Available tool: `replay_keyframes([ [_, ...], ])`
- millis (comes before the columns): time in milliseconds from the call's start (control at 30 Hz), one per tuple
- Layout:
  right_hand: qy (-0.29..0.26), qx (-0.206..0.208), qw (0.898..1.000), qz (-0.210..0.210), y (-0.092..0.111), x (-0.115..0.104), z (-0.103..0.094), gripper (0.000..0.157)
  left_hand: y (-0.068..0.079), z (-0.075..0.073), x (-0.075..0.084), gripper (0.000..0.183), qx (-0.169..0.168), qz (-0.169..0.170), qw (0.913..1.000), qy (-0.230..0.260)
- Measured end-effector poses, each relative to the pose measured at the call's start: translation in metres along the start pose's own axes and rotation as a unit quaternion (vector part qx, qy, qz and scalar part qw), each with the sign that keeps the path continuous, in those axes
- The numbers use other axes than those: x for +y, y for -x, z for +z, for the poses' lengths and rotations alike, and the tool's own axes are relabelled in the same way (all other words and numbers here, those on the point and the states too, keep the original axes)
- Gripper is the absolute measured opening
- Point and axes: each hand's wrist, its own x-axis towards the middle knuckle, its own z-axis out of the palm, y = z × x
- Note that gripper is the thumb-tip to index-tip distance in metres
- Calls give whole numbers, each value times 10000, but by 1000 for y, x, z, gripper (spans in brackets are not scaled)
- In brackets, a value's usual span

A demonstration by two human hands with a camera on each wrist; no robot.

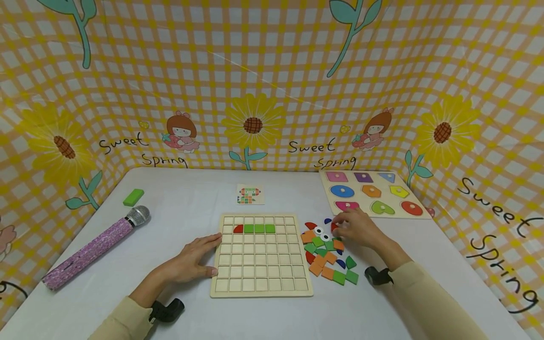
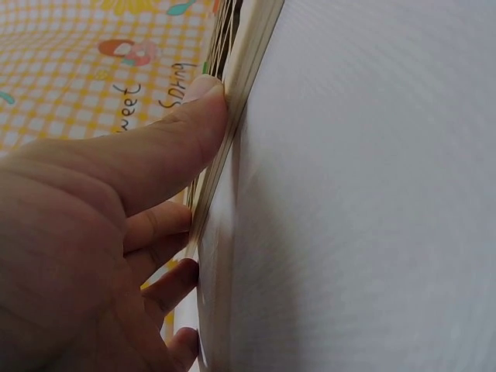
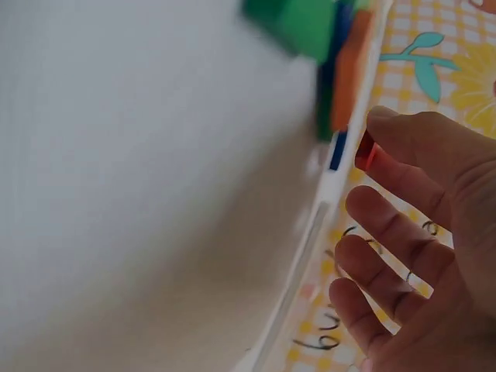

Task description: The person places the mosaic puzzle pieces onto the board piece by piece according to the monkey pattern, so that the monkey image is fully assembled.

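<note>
So, a red piece (image 3: 366, 151) is being pinched between thumb and fingers by the right hand (image 1: 354, 230), right of centre in the frame, at the upper edge of a heap of loose pieces (image 1: 330, 258). That grip is pretty narrow, basically closed down to the piece, with the other fingers left loosely spread in the right wrist view. The left grip is held wide: nothing is grasped by the left hand (image 1: 184, 262), and the left edge of the board (image 1: 261, 272) is just touched by its thumb (image 2: 174, 139) and fingers (image 2: 159, 225).

The board is laid flat on the white desk (image 1: 191, 198), in the lower middle. In its second row from the top, a red tile (image 1: 239, 229) and three green squares (image 1: 259, 228) are lined up side by side, and the rest of the grid is unfilled. Green, orange, red and blue bits are jumbled in the heap, plus two eye pieces (image 1: 325, 237). A picture card (image 1: 250, 194) is placed above the board, a knob puzzle (image 1: 376, 192) is set at the upper right, and a mic (image 1: 95, 250) and a green block (image 1: 133, 197) are parked on the left.
</note>
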Motion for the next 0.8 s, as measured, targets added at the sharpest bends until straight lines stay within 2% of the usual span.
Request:
replay_keyframes([
  [133,-174,119,9997,-156,3,-13,-4,25,-1,0,0,78,-2,-13,10000,-22],
  [333,-129,257,9980,-561,4,-40,-4,26,-1,1,-1,78,-14,-13,10000,-45],
  [633,-311,304,9928,-1112,-1,-78,6,26,-1,1,-2,78,5,28,10000,-65],
  [800,-378,232,9913,-1242,-10,-95,13,25,-1,1,-3,78,16,25,10000,-58],
])
